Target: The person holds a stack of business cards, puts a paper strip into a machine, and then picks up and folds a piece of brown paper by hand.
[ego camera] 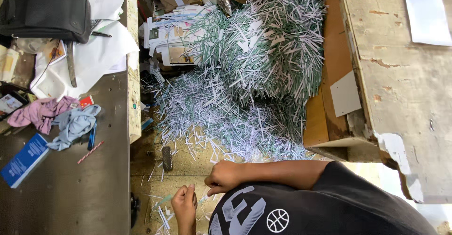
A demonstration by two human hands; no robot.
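Strips of cut paper point(235, 108) heap on the floor point(181, 164) just ahead of both my hands, their long axes mostly running away from me. My right hand point(225, 176) is nearer the pile's edge, its fingers pinched narrow on what looks like one thin strip point(203, 199); whether my left hand point(184, 202) also grips it I cannot tell. The grey desk point(84, 188) walls my left, a worn bench point(405, 98) my right; open floor lies between.
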